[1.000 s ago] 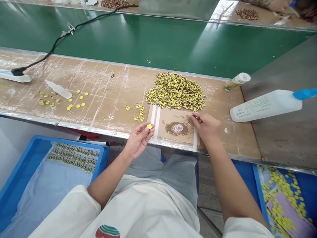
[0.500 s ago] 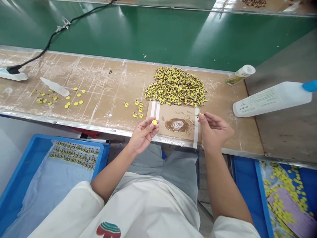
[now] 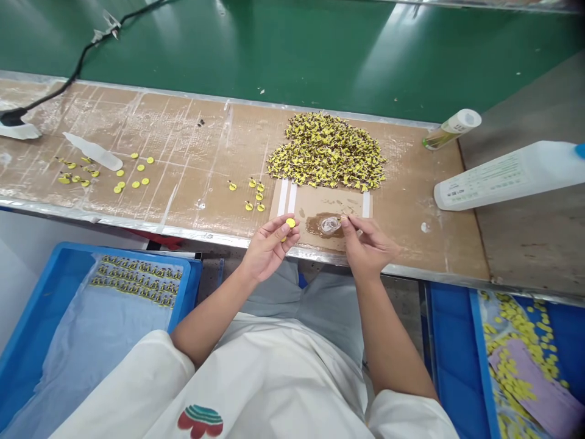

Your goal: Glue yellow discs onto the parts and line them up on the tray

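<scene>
My left hand [image 3: 269,249] pinches a small round yellow disc [image 3: 290,223] between thumb and fingers, just left of a cardboard pad. A bit of yellow also shows lower among its fingers. My right hand [image 3: 369,245] is closed in a pinch on a tiny dark-and-yellow piece [image 3: 343,217], mostly hidden by the fingertips. That piece is at the right edge of a clear, wet blob [image 3: 329,225], which sits in a brown damp stain on the cardboard pad [image 3: 315,198]. Behind the pad rises a heap of small yellow-and-black pieces [image 3: 326,149].
Several discs with dark figures [image 3: 259,196] stand left of the pad. Farther left lie loose yellow discs [image 3: 141,167] and a flat white bottle [image 3: 94,151]. A large white bottle [image 3: 507,174] and a tube [image 3: 452,129] are right. Blue trays [image 3: 187,286] flank my legs.
My right hand has moved left and in from the pad's right edge to the wet blob, carrying the tiny piece. My left hand still holds the disc, nearly in place. The view has tilted slightly.
</scene>
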The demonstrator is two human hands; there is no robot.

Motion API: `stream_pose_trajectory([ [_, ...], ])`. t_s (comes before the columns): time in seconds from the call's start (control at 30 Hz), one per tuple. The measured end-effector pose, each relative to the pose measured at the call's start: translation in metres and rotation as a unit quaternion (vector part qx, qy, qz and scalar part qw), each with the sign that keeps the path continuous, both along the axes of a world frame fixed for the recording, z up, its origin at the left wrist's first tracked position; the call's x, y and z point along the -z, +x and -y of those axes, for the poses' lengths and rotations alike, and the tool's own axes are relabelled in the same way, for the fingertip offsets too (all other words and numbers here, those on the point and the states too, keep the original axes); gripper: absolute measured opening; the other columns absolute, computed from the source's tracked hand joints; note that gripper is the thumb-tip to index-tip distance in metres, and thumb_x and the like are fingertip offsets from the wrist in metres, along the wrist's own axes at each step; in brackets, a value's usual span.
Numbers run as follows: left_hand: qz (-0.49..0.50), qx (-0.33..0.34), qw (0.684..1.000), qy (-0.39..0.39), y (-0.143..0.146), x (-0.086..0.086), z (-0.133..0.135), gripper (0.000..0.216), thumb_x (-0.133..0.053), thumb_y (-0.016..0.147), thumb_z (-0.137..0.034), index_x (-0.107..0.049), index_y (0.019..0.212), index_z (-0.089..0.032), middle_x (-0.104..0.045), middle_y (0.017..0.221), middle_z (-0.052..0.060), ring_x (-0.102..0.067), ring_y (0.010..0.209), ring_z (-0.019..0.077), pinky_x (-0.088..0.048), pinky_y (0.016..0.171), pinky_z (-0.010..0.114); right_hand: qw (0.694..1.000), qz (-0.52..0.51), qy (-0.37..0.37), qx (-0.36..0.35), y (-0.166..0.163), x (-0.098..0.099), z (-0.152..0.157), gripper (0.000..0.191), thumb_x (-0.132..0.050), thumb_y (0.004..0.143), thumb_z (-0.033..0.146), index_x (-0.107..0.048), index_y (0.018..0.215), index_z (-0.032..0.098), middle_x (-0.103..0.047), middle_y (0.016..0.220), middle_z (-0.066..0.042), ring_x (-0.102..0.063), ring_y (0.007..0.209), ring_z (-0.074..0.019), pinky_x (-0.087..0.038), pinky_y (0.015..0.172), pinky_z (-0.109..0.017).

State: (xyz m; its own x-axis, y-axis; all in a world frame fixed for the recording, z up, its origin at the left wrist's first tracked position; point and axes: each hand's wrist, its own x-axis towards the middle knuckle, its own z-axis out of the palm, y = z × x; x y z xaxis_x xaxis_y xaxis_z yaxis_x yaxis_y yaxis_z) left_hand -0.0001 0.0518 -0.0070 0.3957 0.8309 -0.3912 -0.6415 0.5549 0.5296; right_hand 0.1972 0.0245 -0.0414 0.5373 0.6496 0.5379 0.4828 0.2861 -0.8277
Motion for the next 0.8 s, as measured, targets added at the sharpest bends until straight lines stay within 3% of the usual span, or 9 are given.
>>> stream_pose_trajectory([
  [0.33,0.009,0.004,1.0,-0.007,-0.002,-0.0019,-0.0002,0.024,-0.07,0.079,-0.013,-0.071,0.102,-0.014,-0.071,0.098,0.004,-0.068,0.081,0.0066,-0.054,0.081,0.016,0.999,0.023,-0.044,0.014,-0.0022,-0.002,0.0034,0.014,-0.075,0.077,0.029,-0.074,0.088,0.021,-0.074,0.085,-0.004,-0.069,0.077,-0.0183,-0.059,0.078,-0.039],
  [0.63,0.016,0.007,1.0,-0.009,-0.0047,-0.0013,-0.0016,0.022,-0.067,0.08,-0.011,-0.071,0.102,-0.013,-0.072,0.1,0.005,-0.068,0.082,0.0061,-0.054,0.083,0.015,0.999,0.03,0.009,0.012,0.0014,-0.0028,0.0024,0.015,-0.075,0.077,0.024,-0.074,0.092,0.021,-0.072,0.082,-0.003,-0.066,0.072,-0.0154,-0.057,0.071,-0.034],
  [0.8,0.019,0.007,1.0,-0.01,-0.0047,-0.0014,-0.0016,0.022,-0.068,0.08,-0.01,-0.071,0.102,-0.013,-0.072,0.1,0.005,-0.068,0.082,0.006,-0.054,0.083,0.015,0.997,0.069,-0.025,0.017,0.0027,-0.0028,0.003,0.014,-0.073,0.078,0.027,-0.074,0.091,0.022,-0.073,0.083,-0.003,-0.067,0.075,-0.0166,-0.057,0.073,-0.035],
])
